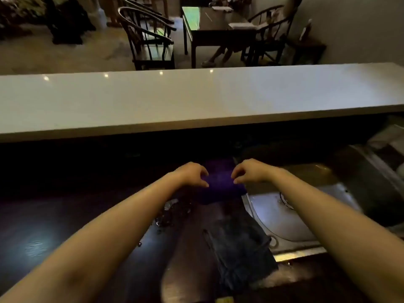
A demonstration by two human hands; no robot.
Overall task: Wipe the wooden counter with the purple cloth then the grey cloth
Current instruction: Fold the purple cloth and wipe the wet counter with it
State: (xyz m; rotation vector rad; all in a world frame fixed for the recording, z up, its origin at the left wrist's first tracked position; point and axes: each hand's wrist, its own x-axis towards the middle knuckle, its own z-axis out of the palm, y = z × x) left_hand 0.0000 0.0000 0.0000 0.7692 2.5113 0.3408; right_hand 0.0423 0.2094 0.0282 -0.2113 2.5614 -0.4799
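Beside the steel sink [290, 217], purple cloth [220, 182] lay on dark glossy wooden counter [65, 226]; left hand [192, 173] and right hand [249, 171] hovered over it, fingers curled, empty. Grey cloth [240, 254] nearer, rumpled.

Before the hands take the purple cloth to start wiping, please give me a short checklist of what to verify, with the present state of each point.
1. Purple cloth within reach: ok, it lies between both hands at the back of the wooden counter.
2. Left hand empty: ok, fingers curled but open.
3. Right hand empty: ok, also open above the cloth edge.
4. Cloth gripped: not ok, neither hand closes on it yet.
5. Grey cloth ready for later: ok, it lies nearer, beside the sink.
6. Counter state: wet drops show near the left forearm; the rest is too dark to tell.
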